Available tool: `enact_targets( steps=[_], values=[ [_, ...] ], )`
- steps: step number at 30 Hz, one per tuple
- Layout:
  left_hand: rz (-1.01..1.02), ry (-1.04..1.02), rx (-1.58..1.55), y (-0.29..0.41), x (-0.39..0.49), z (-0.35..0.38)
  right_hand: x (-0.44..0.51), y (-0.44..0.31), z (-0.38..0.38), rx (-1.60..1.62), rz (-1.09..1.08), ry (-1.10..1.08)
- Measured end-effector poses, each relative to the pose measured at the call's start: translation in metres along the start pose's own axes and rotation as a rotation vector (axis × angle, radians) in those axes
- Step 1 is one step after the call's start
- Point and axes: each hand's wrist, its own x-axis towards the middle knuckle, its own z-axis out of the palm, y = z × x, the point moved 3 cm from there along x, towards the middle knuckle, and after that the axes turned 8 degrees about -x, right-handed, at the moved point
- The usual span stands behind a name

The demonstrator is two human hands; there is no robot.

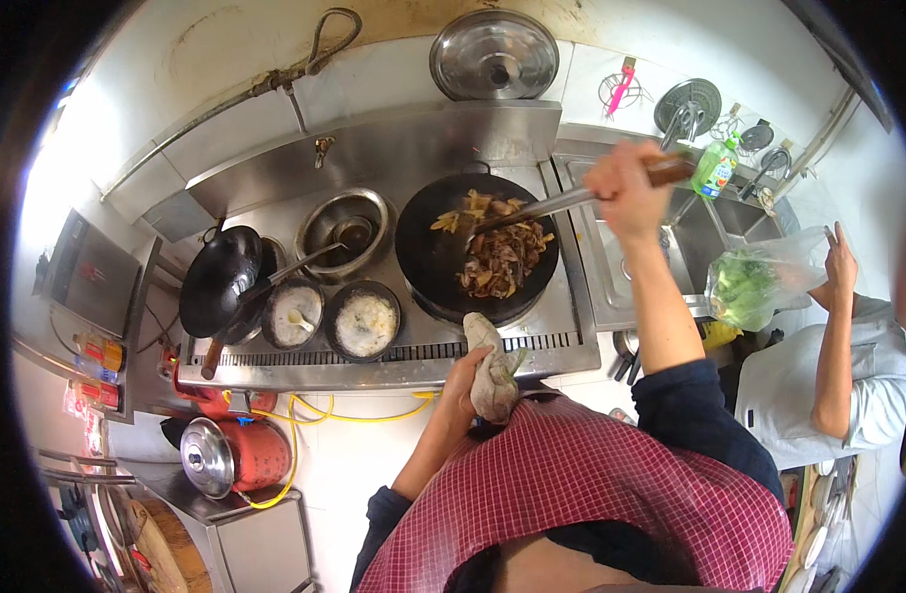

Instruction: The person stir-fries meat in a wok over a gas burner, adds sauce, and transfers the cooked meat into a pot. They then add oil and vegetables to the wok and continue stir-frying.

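Observation:
My right hand (634, 189) is raised over the right side of the stove and grips a long metal-shafted cooking spatula or ladle (557, 204) with a wooden handle; it is blurred by motion. The tool's head reaches into browned sliced food (501, 259), piled toward the right half of a black wok (427, 256). My left hand (464, 382) holds a folded grey cloth (494, 389) at the wok's near rim. Whether a wok handle lies inside the cloth is hidden.
Left of the wok stand a metal basin (302, 241), two bowls of pale contents (365, 322) (294, 315), and another tilted wok (219, 278). To the right is a sink (694, 237), where another person's hand (840, 259) holds a plastic bag of greens (746, 285). A yellow hose (379, 417) runs below.

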Motion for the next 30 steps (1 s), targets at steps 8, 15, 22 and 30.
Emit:
enact_targets(
  steps=[8, 15, 22, 30],
  values=[
    [-0.064, 0.034, -0.046, 0.000, -0.005, 0.010, -0.041, -0.110, -0.065, 0.151, -0.212, 0.067],
    [-0.046, 0.031, -0.044, -0.001, -0.009, 0.017, -0.111, -0.082, -0.026, 0.048, -0.094, -0.463],
    [-0.058, 0.055, -0.023, -0.002, -0.014, 0.017, -0.082, -0.040, -0.012, -0.121, -0.101, -0.234],
    [-0.043, 0.011, 0.034, -0.002, -0.011, 0.012, -0.076, -0.003, 0.005, -0.109, -0.170, -0.147]
  ],
)
